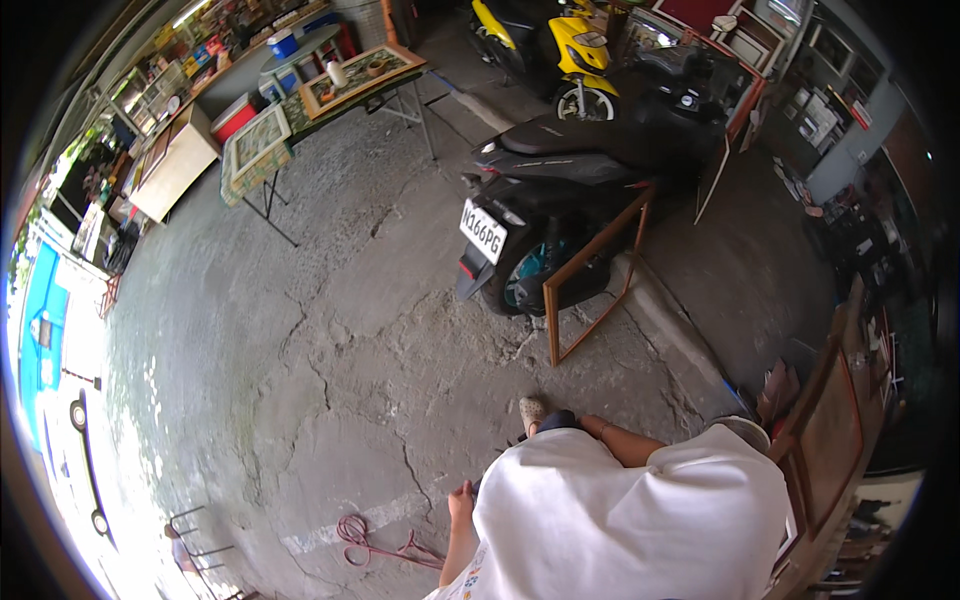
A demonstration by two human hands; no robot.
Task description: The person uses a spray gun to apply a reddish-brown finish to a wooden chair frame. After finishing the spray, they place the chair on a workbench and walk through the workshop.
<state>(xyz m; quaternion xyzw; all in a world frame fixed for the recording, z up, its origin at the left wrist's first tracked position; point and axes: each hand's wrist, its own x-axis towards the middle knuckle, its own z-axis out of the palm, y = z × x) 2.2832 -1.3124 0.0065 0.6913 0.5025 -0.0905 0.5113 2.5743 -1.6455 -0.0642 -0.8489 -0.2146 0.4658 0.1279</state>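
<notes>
My left hand (461,498) is low in the view, beside the white shirt (620,490). Its fingers are curled next to a small dark thing, mostly hidden by the shirt; what they hold, if anything, I cannot make out. My right hand (592,425) reaches across in front of the shirt, with a thin band at the wrist. It meets a dark rounded thing (558,421) whose kind I cannot tell, and its fingers do not show. A beige clog with holes (531,411) stands on the concrete just beyond.
A wooden frame (551,322) leans on a black motorcycle (590,150) ahead. Behind is a yellow scooter (578,48). Framed pieces lie on a folding table (422,110) at far left. Reddish rope (362,541) lies at lower left; a wooden panel (828,440) stands at right.
</notes>
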